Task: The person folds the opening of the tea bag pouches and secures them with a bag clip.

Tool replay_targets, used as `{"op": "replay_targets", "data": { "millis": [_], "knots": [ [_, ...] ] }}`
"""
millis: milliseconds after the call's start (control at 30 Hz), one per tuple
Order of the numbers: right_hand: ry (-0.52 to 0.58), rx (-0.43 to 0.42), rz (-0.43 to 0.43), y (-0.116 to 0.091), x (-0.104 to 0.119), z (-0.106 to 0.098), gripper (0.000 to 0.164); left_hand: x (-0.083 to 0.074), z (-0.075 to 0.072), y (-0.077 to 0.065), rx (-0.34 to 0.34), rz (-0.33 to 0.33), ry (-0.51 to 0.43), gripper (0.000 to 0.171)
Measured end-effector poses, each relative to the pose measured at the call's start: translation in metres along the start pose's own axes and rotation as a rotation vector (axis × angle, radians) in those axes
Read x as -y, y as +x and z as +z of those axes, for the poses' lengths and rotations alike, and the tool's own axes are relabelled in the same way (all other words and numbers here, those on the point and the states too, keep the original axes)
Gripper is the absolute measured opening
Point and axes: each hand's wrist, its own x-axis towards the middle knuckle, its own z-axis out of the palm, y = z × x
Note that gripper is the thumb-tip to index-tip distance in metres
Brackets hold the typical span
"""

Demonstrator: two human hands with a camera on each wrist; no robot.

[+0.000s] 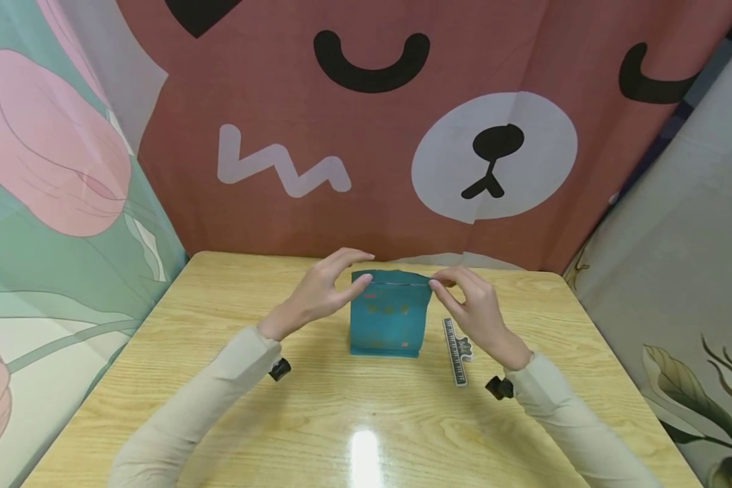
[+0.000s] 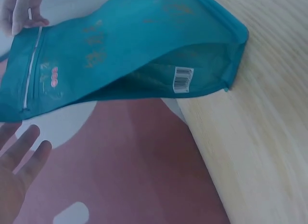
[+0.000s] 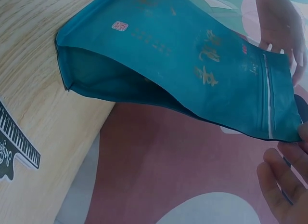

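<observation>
A teal zip-top pouch (image 1: 390, 318) with gold lettering stands upright on the table. Its gusseted side and a barcode label (image 2: 183, 79) show in the left wrist view. My right hand (image 1: 477, 308) pinches the top right corner of the pouch between thumb and fingers. At the top left corner is my left hand (image 1: 320, 288), thumb in front of the pouch and fingers extended. In the left wrist view that hand's fingers (image 2: 36, 159) are spread beside the pouch's edge; whether the thumb touches it I cannot tell.
A flat piano-keyboard-shaped piece (image 1: 455, 352) with a printed crest lies on the wooden table (image 1: 317, 420), right of the pouch and near my right wrist. Behind the table's far edge hangs a printed bear curtain (image 1: 378, 203), with patterned cloths at both sides.
</observation>
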Motion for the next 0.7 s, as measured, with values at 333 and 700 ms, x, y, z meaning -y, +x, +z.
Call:
{"op": "replay_targets", "data": {
  "millis": [333, 700],
  "knots": [
    [0.0, -0.008, 0.009, 0.001, 0.002, 0.001, 0.011, -0.012, 0.008, 0.01, 0.018, 0.007, 0.02, 0.037],
    [-0.002, 0.009, 0.055, 0.002, 0.006, 0.001, 0.016, -0.015, 0.014, 0.02, 0.008, 0.057, 0.026, 0.035]
  ]
}}
